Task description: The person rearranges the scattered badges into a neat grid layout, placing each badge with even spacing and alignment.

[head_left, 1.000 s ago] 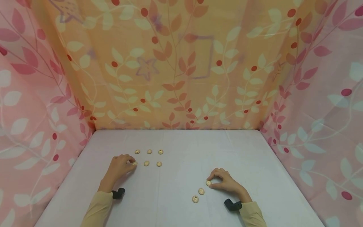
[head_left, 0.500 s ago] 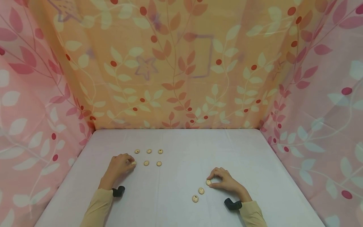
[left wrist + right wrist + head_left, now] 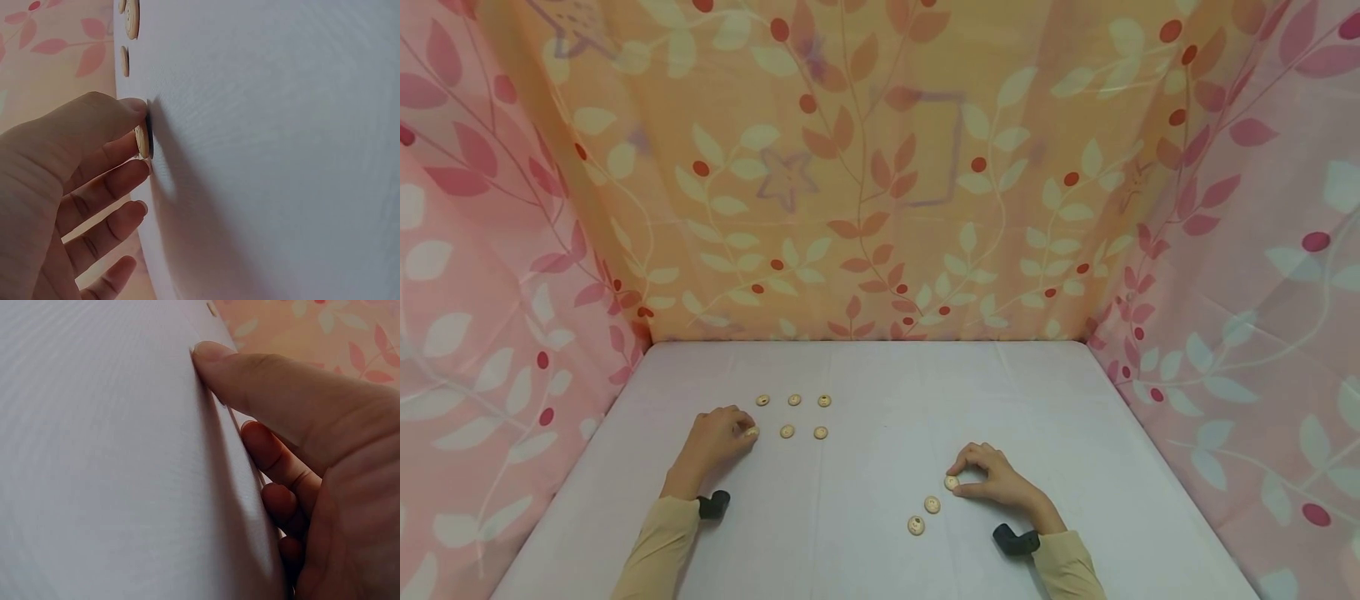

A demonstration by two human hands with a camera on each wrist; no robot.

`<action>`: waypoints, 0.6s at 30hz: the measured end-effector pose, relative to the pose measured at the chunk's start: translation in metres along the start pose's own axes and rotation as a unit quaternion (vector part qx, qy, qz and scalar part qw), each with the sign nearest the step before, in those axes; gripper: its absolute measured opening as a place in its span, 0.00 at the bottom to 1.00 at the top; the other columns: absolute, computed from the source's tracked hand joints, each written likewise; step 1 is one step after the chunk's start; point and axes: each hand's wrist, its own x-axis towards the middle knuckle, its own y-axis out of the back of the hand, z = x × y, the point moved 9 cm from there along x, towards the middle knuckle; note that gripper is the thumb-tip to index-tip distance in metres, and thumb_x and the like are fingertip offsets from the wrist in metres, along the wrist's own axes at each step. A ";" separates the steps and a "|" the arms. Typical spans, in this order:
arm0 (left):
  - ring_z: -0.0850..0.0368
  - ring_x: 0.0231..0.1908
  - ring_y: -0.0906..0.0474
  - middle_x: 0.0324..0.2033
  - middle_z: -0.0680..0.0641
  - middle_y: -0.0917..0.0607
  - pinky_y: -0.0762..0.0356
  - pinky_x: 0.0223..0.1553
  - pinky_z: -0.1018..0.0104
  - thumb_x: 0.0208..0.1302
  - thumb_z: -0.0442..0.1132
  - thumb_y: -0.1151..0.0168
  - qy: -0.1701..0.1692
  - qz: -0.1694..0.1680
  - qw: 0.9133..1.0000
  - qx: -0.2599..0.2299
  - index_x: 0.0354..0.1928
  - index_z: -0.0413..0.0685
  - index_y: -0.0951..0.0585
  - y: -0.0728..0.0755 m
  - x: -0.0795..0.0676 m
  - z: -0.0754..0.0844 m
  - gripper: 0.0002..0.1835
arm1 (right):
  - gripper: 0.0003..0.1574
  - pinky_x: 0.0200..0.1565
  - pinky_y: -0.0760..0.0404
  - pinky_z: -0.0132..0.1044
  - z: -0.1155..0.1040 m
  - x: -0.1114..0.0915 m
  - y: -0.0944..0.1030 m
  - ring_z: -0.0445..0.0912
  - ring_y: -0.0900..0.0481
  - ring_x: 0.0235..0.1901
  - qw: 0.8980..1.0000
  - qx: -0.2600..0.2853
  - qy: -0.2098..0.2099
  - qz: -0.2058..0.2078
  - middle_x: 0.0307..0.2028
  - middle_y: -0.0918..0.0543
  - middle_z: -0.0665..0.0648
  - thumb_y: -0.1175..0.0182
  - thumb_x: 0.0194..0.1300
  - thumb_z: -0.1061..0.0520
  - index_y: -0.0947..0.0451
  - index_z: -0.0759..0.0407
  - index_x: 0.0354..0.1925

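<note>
My left hand (image 3: 718,437) pinches a small, pale, round wooden disc (image 3: 143,142) at the tabletop, thumb on the near side. Its other fingers are loosely spread. To the right of that hand, two wooden discs continue its row, the nearer one (image 3: 787,432) marked on its face. Three more form a row behind. Over on the right side, my right hand (image 3: 996,481) holds another disc (image 3: 952,482) between thumb and index finger; in the right wrist view that disc is hidden. A slanting line runs from it through a disc (image 3: 932,504) to a front disc (image 3: 916,525).
A white cloth covers the table (image 3: 865,467). Patterned curtains (image 3: 865,208) enclose it at the back and both sides. Dark wrist cameras are worn on both arms, one at the left wrist (image 3: 714,505) and one at the right wrist (image 3: 1017,540).
The disc pinched by my left hand has shifted slightly left, away from the other two in its row. My right hand and its disc have stayed in place.
</note>
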 end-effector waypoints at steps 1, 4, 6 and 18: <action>0.58 0.28 0.29 0.26 0.53 0.20 0.33 0.38 0.50 0.52 0.43 0.33 0.000 0.000 1.000 -0.001 0.32 0.49 0.16 0.000 0.000 0.000 0.07 | 0.14 0.41 0.43 0.39 0.000 0.000 0.000 0.37 0.34 0.39 1.000 -0.001 0.001 0.001 0.40 0.24 0.39 0.33 0.52 0.44 0.22 0.38 0.39; 0.58 0.28 0.30 0.26 0.53 0.20 0.33 0.36 0.53 0.52 0.43 0.33 0.002 -0.002 1.000 -0.004 0.33 0.49 0.16 0.000 0.000 0.000 0.08 | 0.14 0.41 0.43 0.39 -0.001 0.000 0.000 0.37 0.34 0.39 1.000 -0.004 0.004 0.001 0.40 0.24 0.38 0.33 0.52 0.43 0.22 0.39 0.39; 0.58 0.28 0.30 0.26 0.52 0.20 0.33 0.35 0.55 0.52 0.43 0.33 0.001 -0.004 1.000 -0.007 0.34 0.48 0.16 0.000 0.000 0.001 0.09 | 0.14 0.41 0.42 0.39 -0.002 0.000 0.000 0.37 0.34 0.39 1.000 -0.005 0.006 0.001 0.40 0.24 0.38 0.33 0.52 0.44 0.22 0.39 0.39; 0.49 0.36 0.23 0.35 0.49 0.19 0.30 0.37 0.48 0.47 0.45 0.30 -0.032 0.039 0.999 -0.009 0.36 0.48 0.16 -0.001 -0.001 0.013 0.15 | 0.14 0.42 0.44 0.37 -0.004 0.000 0.000 0.43 0.32 0.39 1.000 -0.005 0.001 0.009 0.39 0.22 0.46 0.31 0.50 0.51 0.21 0.45 0.38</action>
